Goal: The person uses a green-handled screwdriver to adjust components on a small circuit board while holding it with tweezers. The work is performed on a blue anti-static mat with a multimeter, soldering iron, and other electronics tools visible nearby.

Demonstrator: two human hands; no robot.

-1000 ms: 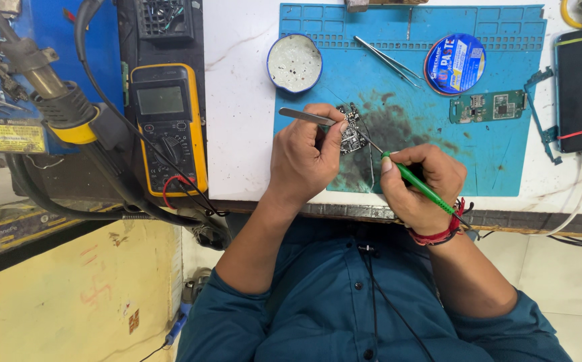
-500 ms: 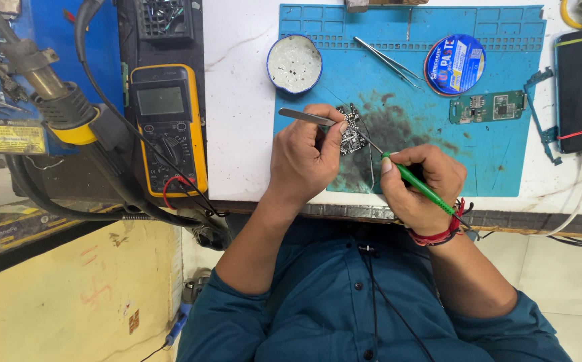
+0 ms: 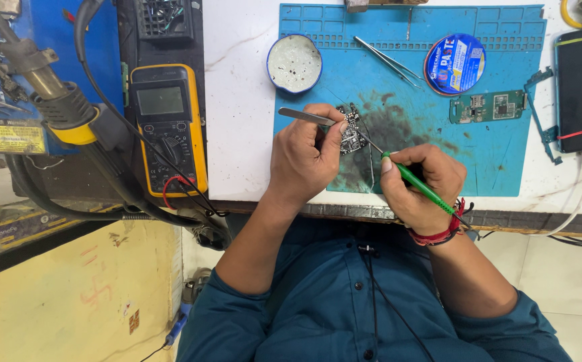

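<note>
1. The left hand (image 3: pixel 304 157) is closed around a pair of tweezers (image 3: pixel 307 118), whose silver handle sticks out to the left. The tips are hidden behind the fingers, right at the small circuit board (image 3: pixel 350 131).
2. The right hand (image 3: pixel 419 182) has a pen-style grip on a green-handled soldering iron (image 3: pixel 417 182). Its thin metal tip slants up and left and meets the edge of that small board, or comes very close; I cannot tell whether it touches.
3. The small board lies on the blue mat (image 3: pixel 505 167), on a dark, sooty patch near the mat's middle, just above both hands.
4. So by my reading the work is mid-stream: the board is pinned and the tip is at it, but whether any joint is finished is too small to make out.
5. On the far side of the mat lie a spare pair of tweezers (image 3: pixel 388 60), a round blue tin of paste (image 3: pixel 455 64) and a second, green circuit board (image 3: pixel 488 107), all untouched and well apart from the hands.
6. An open white dish (image 3: pixel 294 64) straddles the mat's left edge.
7. Over on the left of the worktop (image 3: pixel 237 100), a yellow meter (image 3: pixel 169 127) lies idle beside a hot-air gun (image 3: pixel 56 100).
8. What seems left: finish at the small board and put the tools down.
</note>
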